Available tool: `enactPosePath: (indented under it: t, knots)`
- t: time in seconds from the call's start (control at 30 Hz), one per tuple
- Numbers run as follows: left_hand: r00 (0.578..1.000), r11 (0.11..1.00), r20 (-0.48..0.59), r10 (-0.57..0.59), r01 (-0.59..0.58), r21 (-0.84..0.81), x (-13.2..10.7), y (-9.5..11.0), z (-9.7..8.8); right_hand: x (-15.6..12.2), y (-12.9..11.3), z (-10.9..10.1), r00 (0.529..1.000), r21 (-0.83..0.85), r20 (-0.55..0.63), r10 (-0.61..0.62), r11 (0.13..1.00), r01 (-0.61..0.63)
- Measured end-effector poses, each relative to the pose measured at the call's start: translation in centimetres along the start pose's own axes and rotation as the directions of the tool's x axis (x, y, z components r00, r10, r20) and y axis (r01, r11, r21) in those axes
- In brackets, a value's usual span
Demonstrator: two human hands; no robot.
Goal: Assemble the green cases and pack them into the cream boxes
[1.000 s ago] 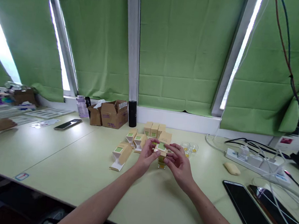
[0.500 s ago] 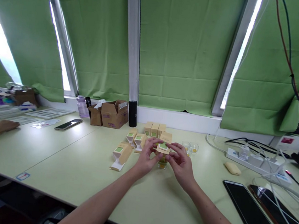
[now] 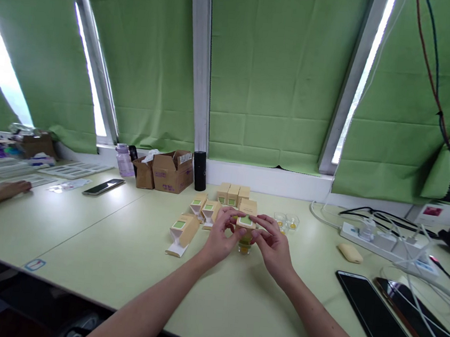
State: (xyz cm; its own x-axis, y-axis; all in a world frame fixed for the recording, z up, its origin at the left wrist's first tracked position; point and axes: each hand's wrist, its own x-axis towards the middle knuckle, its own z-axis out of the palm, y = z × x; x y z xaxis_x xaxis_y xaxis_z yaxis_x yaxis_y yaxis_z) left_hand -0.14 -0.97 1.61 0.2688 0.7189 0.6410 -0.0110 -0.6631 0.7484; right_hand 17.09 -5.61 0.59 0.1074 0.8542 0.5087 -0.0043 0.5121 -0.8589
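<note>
Both my hands meet at the middle of the pale green table. My left hand and my right hand pinch a small tan box with a green panel, its flap raised. The box sits over a small glass bottle of yellow-green liquid, whose lower half shows beneath it. Just left lie several open tan boxes with white inserts. Three shut tan boxes stand in a row behind my hands.
Two small clear cups stand right of my hands. A power strip with cables, a yellow bar and two dark phones lie at right. Cardboard boxes, a black cylinder, a purple bottle and a phone sit at back left. Another person's hand rests far left.
My hands have brought the tan box down a little further over the glass bottle and closed in on it. The other person's hand has shifted slightly right.
</note>
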Motion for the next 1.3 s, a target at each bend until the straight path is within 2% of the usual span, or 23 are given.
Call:
enactPosePath:
  t: [0.23, 0.43, 0.57, 0.73, 0.87, 0.97, 1.13, 1.23, 1.3]
  knots:
    - [1.000, 1.000, -0.009, 0.019, -0.019, 0.008, 0.0, 0.8, -0.3, 0.3, -0.1, -0.3, 0.996, 0.044, 0.074, 0.041, 0.998, -0.044]
    - [0.996, 0.983, -0.007, 0.093, -0.091, 0.160, 0.0, 0.6, -0.3, 0.1, -0.4, -0.3, 0.996, 0.017, 0.077, 0.049, 0.999, -0.050]
    - [0.998, 0.982, -0.059, 0.029, -0.018, 0.190, 0.0, 0.3, -0.5, -0.1, -1.0, -0.2, 0.997, 0.017, 0.083, 0.010, 1.000, -0.012]
    - [0.992, 0.992, -0.112, -0.050, 0.062, 0.108, 0.3, 0.1, -0.5, -0.7, -1.4, 0.2, 0.985, -0.104, 0.113, -0.130, 0.984, 0.142]
    - [0.989, 0.993, -0.092, -0.114, 0.111, -0.037, 0.4, -0.4, -0.6, -1.3, -1.7, 0.6, 0.968, -0.141, 0.200, -0.153, 0.973, 0.183]
    - [0.983, 0.985, -0.094, -0.158, 0.151, -0.084, 0.5, -0.9, -0.6, -1.5, -1.8, 0.7, 0.953, -0.162, 0.252, -0.166, 0.964, 0.210]
    - [0.966, 0.981, -0.184, -0.184, 0.170, -0.092, 1.2, -1.8, -1.3, -1.1, -0.8, 0.2, 0.965, -0.430, 0.148, -0.218, 0.864, 0.261]
    - [0.955, 0.968, -0.190, -0.229, 0.202, -0.149, 1.6, -2.2, -2.0, -0.8, 0.6, -0.3, 0.986, -0.631, 0.101, -0.135, 0.757, 0.169]
    - [0.944, 0.952, -0.177, -0.278, 0.247, -0.179, 1.6, -2.5, -2.4, -0.7, 1.5, -0.4, 0.989, -0.700, 0.119, -0.085, 0.699, 0.145]
